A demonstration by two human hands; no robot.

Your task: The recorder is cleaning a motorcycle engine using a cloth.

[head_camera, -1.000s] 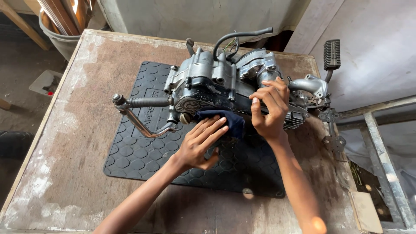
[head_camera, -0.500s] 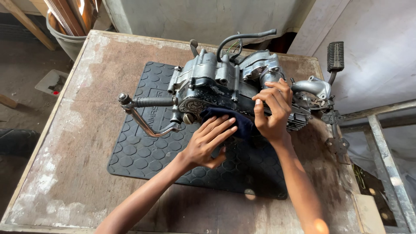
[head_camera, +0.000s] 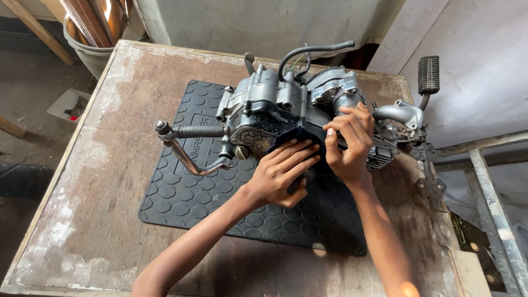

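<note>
A small motorcycle engine [head_camera: 297, 118] rests on a black rubber mat [head_camera: 181, 192] with a hexagon pattern, near the middle of a worn wooden table [head_camera: 82, 165]. The person's left hand [head_camera: 283, 173] lies flat, fingers spread and open, on a dark blue cloth [head_camera: 291, 137] pressed against the engine's near side cover. The right hand [head_camera: 349, 143] sits just at three o'clock of it, fingers curled over the casing and the cloth's edge; it braces the engine rather than closing around anything.

To do this wiping well, the judgement is that the right hand should keep the engine steady, since it stands on a narrow base and could rock, while the left hand works the cloth with firm, even pressure along the cover. The kick-start lever [head_camera: 187, 148] juts out at nine o'clock of the engine and the black foot pedal [head_camera: 428, 74] at two o'clock; both look easy to knock with a forearm.

As for containers, a grey bucket [head_camera: 91, 47] stands on the floor beyond the table's corner at eleven o'clock, holding long wooden and metal strips [head_camera: 91, 19] that lean upright. A small flat tray [head_camera: 69, 104] lies on the floor at nine o'clock; what is in it cannot be made out.
</note>
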